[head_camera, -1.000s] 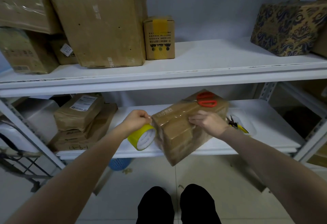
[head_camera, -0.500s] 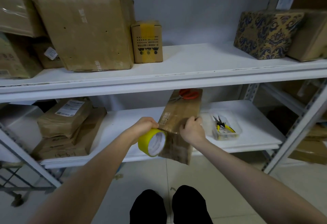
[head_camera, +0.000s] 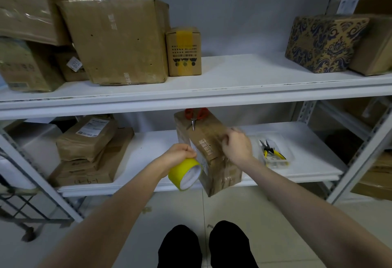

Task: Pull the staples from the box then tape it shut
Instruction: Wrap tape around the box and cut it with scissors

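Nearest the person, in front of the box [head_camera: 206,140] and below it, two dark shoes [head_camera: 203,244] stand on the tiled floor. The left hand [head_camera: 178,154] is clenched round a roll of yellow tape [head_camera: 183,172], held right against the box's left side. The right hand [head_camera: 236,147] lies on the box's upper face with its fingers curled, but it is blurred, so I cannot tell whether it pinches a tape end or only steadies the cardboard.

The box sits tilted on the lower shelf [head_camera: 148,149], its near end hanging out past the front edge. Judging by the roll in hand, the taping is under way; whether any staples remain cannot be seen.

To do this well, the right hand should pin the free end flat on the seam while the left draws the roll away under steady tension, then smooth the strip down to avoid creases. The overhang means the box could tip, so weight should stay on it.

On the box's far end lie red-handled scissors [head_camera: 195,115], handy for cutting but liable to slide. Right of the box, yellow-handled pliers [head_camera: 272,154] rest in a clear tray. Above the box, the upper shelf [head_camera: 233,72] carries other cartons [head_camera: 118,41].
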Demonstrator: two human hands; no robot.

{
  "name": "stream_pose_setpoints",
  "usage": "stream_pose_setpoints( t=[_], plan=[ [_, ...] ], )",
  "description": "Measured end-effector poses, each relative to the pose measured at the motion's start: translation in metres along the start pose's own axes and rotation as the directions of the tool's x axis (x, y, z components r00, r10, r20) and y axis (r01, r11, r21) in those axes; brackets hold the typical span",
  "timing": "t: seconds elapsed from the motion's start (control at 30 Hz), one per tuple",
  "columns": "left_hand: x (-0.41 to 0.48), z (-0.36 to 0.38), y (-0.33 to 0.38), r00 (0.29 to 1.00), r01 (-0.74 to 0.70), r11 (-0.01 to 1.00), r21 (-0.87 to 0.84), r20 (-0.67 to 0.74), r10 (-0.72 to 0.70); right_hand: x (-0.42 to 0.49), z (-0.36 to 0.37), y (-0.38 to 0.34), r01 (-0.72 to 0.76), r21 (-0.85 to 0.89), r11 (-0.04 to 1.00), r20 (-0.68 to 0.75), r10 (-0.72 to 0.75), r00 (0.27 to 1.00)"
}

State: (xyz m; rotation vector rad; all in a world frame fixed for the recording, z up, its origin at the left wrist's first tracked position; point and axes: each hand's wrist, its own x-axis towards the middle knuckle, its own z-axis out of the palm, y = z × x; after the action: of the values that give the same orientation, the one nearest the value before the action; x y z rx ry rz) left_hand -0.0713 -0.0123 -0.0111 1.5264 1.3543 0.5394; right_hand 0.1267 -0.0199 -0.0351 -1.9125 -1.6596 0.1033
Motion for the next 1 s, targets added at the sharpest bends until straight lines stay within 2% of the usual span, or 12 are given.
stream_pose_setpoints(
  t=[0.07, 0.13, 0.4, 0.57, 0.7, 0.83, 1.0],
  plan=[
    [0.001, -0.002, 0.000, 0.999, -0.024, 1.000, -0.019, -0.032, 0.023, -0.013, -0.001, -0.017, 0.011, 0.279, 0.960, 0.083, -0.036, 0.996],
    [0.001, -0.002, 0.004, 0.997, -0.063, 0.997, -0.041, -0.048, 0.061, -0.024, -0.003, -0.032, -0.030, 0.424, 0.905, 0.201, -0.062, 0.978],
    [-0.004, -0.002, 0.007, 0.988, -0.147, 0.987, -0.061, -0.047, 0.144, -0.031, 0.000, -0.040, -0.061, 0.575, 0.816, 0.194, -0.064, 0.979],
    [-0.007, 0.001, 0.004, 0.995, -0.100, 0.992, -0.082, -0.038, 0.097, -0.027, 0.000, -0.035, -0.093, 0.566, 0.819, 0.156, 0.004, 0.988],
    [-0.014, -0.004, 0.002, 0.993, 0.009, 0.988, -0.154, 0.115, 0.009, -0.028, -0.002, -0.027, -0.133, 0.531, 0.837, 0.168, 0.050, 0.985],
    [-0.018, -0.001, -0.001, 0.986, -0.009, 1.000, -0.012, 0.167, 0.011, -0.033, -0.002, -0.020, -0.125, 0.398, 0.909, 0.191, 0.051, 0.980],
    [-0.015, -0.002, -0.005, 0.986, 0.001, 0.994, 0.108, 0.167, -0.019, -0.038, -0.009, -0.022, -0.002, 0.236, 0.972, 0.170, -0.040, 0.985]
  ],
)
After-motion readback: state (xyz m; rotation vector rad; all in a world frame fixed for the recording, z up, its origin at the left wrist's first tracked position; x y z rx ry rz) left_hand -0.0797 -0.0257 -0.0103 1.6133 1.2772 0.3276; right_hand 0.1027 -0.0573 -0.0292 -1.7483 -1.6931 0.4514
